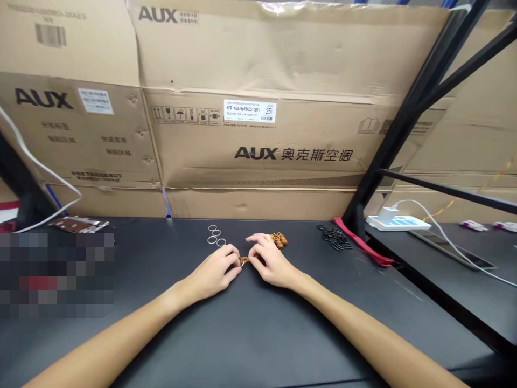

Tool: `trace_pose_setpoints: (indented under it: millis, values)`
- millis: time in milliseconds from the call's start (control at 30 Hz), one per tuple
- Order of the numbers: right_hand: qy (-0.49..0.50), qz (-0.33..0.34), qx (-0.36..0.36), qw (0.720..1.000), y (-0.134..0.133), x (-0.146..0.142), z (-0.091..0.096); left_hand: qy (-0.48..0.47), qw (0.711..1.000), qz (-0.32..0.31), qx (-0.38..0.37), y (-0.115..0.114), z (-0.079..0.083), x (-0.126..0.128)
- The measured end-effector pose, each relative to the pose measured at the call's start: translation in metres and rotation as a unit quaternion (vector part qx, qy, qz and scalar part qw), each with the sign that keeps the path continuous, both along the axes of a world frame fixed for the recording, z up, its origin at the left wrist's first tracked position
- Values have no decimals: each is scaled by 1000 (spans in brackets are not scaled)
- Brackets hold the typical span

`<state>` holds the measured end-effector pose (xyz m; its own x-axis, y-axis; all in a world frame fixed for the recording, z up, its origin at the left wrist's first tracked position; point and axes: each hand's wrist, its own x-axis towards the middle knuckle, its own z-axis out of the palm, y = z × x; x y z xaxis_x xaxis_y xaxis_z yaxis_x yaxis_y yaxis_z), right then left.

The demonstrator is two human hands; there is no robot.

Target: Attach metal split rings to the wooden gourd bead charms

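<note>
Where the two bare hands meet at the middle of the desk, one item is held: a small brown beaded piece, too small to make out in detail, pinched between the fingertips of both hands.

Left hand: palm down, fingers curled in, pinching the piece from its left side.
Right hand: palm down, thumb and lower fingers closing on the piece from its right side, forefinger stretched forward and apart.

Nearby on the black desk:
- a cluster of brown wooden beads, just beyond the right hand, almost touching its fingers;
- four or five loose metal rings, beyond the left hand, lying close together;
- a heap of black rings, further right, beside a red fabric strip trailing off the desk's far corner;
- a foil-backed packet, far left, under a white cable.

Background: stacked AUX cardboard cartons stand along the far edge, one bearing a white barcode label — model text partly legible. A black steel rack frame rises at right. On a lower black surface sit a white power strip and a flat tablet-like device — its screen dark.
</note>
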<state>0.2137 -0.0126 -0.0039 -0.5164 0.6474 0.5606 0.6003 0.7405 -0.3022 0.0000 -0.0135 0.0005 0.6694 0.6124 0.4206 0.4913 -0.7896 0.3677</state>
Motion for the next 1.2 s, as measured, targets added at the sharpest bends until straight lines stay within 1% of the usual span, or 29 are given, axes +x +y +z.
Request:
trace_pose_setpoints:
  millis: [267, 467, 733, 1000, 1200]
  values:
    - [11, -4, 2, 1000, 1, 0, -1, -29, 999, 6, -38, 5, 4, -1]
    - [24, -2, -15, 1000, 2, 1, -2, -42, 997, 4, -58, 8, 6, -2]
    - [5, -5, -32, 999, -2, -1, 0, -46, 997, 5, -56, 8, 7, -1]
    - [28, 11, -28, 999, -2, -2, -3, -54, 996, 11, -63, 9, 5, -2]
    - [44, -1, -21, 999, 2, -1, -3, -60, 996, 10, -65, 9, 4, -1]
